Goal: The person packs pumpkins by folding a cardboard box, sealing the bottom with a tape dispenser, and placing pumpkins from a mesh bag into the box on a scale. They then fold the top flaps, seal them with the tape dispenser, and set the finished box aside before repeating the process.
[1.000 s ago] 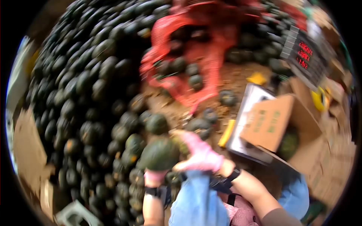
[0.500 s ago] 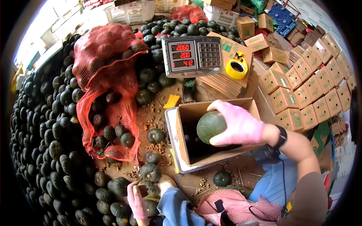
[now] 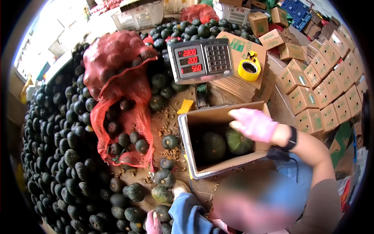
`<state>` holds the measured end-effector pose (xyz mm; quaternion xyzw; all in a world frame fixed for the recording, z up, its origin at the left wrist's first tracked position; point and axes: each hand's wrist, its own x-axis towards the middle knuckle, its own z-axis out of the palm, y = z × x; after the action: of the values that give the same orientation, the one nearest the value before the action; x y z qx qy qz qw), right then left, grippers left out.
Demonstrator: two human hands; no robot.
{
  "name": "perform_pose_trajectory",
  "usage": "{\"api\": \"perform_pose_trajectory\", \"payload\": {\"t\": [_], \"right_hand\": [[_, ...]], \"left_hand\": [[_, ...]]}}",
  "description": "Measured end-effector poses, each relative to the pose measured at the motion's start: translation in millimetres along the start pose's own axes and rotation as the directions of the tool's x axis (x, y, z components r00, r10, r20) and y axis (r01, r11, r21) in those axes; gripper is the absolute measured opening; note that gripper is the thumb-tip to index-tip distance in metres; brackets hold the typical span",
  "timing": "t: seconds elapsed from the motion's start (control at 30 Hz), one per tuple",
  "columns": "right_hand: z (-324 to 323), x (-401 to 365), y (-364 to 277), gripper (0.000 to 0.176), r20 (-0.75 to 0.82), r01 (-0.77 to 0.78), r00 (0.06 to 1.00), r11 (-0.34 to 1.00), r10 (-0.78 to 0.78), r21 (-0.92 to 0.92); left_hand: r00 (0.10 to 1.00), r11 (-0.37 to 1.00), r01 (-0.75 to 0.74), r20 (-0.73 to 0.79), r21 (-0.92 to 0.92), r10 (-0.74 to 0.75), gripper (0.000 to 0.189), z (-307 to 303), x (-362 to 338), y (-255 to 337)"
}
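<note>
A red net sack [image 3: 117, 89] lies left of a digital scale [image 3: 199, 59], a yellow tape roll [image 3: 249, 68] and stacked cartons [image 3: 323, 82].

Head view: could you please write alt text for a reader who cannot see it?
A pink-gloved right hand hovers over an open cardboard box holding two dark green squashes. The left hand is low among floor squashes; a red mesh sack and a scale lie beyond.

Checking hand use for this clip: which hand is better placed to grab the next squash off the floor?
Probably left: the left hand sits beside floor squashes; the right hand is over the box.
</note>
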<state>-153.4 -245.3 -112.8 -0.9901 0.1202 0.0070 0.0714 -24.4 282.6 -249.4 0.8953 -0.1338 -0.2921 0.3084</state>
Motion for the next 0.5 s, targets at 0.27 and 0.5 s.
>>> {"api": "perform_pose_trajectory", "payload": {"t": [0.27, 0.5], "right_hand": [[-158, -264, 57, 0.022, -0.634, -0.487, 0.627, 0.863, 0.452, 0.135], [-216, -408, 81, 0.036, -0.451, -0.307, 0.486, 0.629, 0.749, 0.714]], "left_hand": [[0.957, 0.98, -0.115, -0.284, -0.162, 0.065, 0.048, -97, -89, 2], [0.452, 0.545, -0.743, -0.31, 0.388, 0.836, 0.027, -122, -85, 154]]}}
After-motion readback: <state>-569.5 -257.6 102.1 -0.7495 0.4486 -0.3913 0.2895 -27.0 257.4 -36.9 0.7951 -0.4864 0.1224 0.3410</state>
